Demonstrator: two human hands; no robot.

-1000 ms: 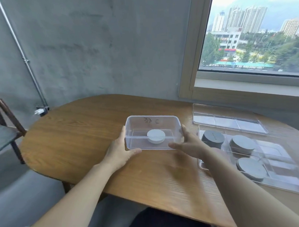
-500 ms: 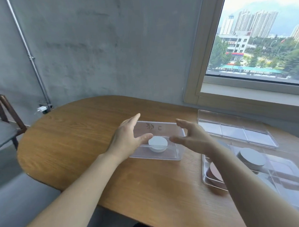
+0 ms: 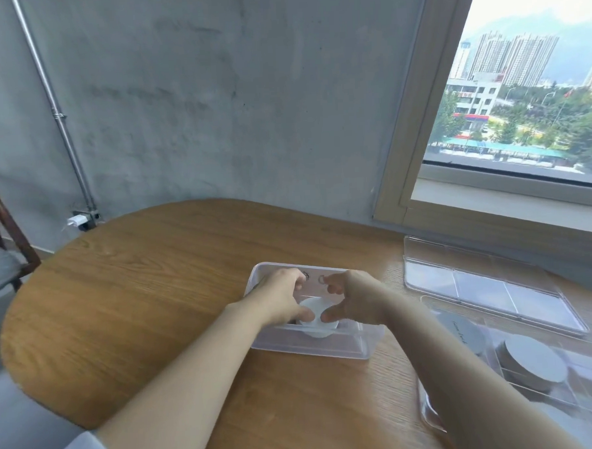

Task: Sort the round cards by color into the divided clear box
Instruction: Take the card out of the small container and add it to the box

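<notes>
Your left hand (image 3: 280,298) and right hand (image 3: 356,299) both curl round the white card stack (image 3: 313,320) inside the small tub (image 3: 327,347). Pickup step, apparently: next, lift it toward the divided box (image 3: 427,410).

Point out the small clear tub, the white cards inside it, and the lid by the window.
small clear tub (image 3: 327,346): head view, front wall.
white cards (image 3: 314,308): head view, top face.
lid (image 3: 477,287): head view, middle panel.
</notes>
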